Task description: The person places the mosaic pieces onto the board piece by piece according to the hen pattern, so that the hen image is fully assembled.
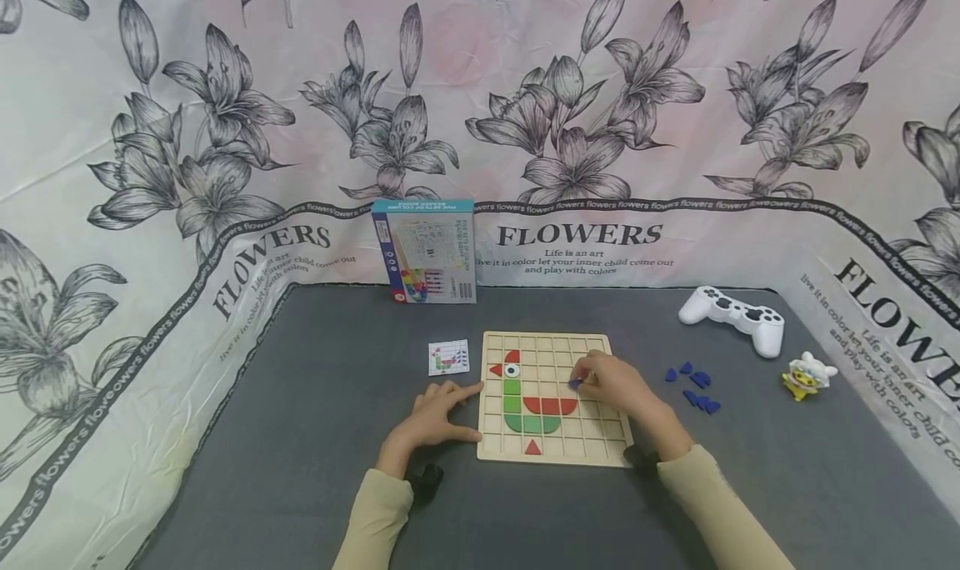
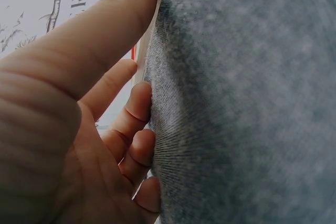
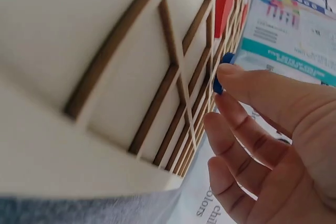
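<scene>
While my spread left hand [image 1: 432, 416] touches the gridded wooden board [image 1: 592, 450], my right hand [image 1: 613, 382] pinches a blue tile [image 1: 574, 383] just beyond the rightmost red tile [image 1: 568, 407].

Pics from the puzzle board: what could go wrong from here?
1. The right hand pinches a small blue piece by thumb and fingertip; it might slip or land in the wrong cell.
2. That hand is close to the red row, so it could nudge those pieces.
3. The left hand only touches the board's left edge, so the board might shift if pressed.
</scene>
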Tool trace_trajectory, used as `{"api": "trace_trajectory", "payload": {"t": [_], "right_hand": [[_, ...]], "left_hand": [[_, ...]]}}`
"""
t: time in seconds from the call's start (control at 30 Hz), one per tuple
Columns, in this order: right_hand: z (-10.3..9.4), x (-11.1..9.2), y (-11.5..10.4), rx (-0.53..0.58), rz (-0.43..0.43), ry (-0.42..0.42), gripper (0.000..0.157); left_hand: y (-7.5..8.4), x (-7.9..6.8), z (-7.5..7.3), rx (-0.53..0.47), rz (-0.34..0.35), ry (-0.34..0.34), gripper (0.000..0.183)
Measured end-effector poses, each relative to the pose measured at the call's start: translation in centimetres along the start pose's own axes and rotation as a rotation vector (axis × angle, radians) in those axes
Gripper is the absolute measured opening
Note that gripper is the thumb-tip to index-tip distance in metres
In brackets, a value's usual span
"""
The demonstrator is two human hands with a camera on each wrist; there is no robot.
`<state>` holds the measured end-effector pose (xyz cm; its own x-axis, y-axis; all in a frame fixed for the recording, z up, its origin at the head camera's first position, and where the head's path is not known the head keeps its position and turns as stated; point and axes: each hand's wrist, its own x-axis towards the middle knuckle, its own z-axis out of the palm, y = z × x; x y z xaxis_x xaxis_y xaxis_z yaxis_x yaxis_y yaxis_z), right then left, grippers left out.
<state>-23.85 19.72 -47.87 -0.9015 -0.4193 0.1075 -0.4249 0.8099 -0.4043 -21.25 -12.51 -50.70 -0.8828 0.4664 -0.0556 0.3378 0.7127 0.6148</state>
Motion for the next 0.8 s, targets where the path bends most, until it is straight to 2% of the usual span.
{"api": "trace_trajectory", "payload": {"t": [0.13,0.43,0.8], "right_hand": [[0.2,0.2,-0.4,0.010,-0.044,-0.024,0.009],[-0.1,0.4,-1.1,-0.001,-0.058,-0.073,0.010],[-0.9,-0.2,-1.6,-0.020,-0.063,-0.061,0.014]], "left_hand": [[0.2,0.1,0.0,0.001,0.001,-0.005,0.079],[0.1,0.2,0.1,0.006,-0.005,-0.008,0.079],[-0.1,0.1,0.0,0.010,-0.008,-0.010,0.079]]}}
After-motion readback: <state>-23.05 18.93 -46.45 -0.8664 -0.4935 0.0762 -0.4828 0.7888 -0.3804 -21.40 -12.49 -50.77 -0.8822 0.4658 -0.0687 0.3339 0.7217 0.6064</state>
